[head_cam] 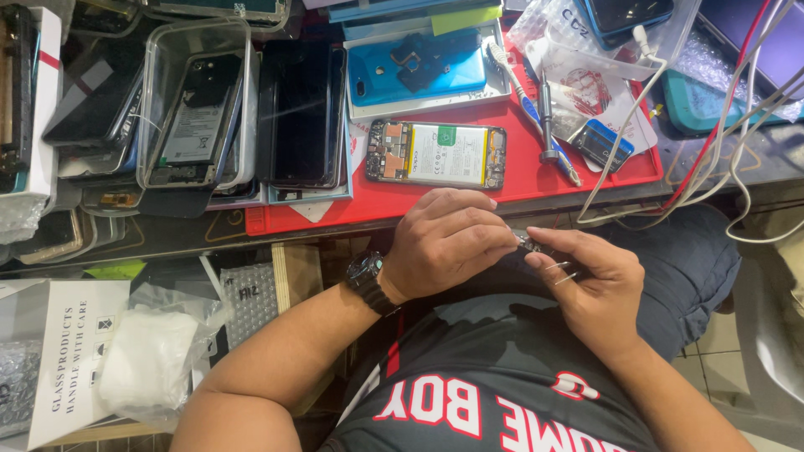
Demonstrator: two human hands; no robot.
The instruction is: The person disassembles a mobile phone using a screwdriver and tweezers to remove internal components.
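Note:
My left hand (444, 243) and my right hand (590, 280) meet in front of my chest, just below the red work mat (519, 180). Between their fingertips they pinch a tiny dark phone part (528, 244). Thin metal tweezers (559, 272) lie in the right hand. A black watch (366, 276) sits on my left wrist. On the mat above the hands lies an opened phone (435, 154), its battery and circuit boards showing.
A blue phone back cover (416, 69) rests in a tray behind the opened phone. A toothbrush and a screwdriver (546, 117) lie on the mat's right side. Phones in clear boxes (194, 105) crowd the left. White and red cables (712, 151) hang at right.

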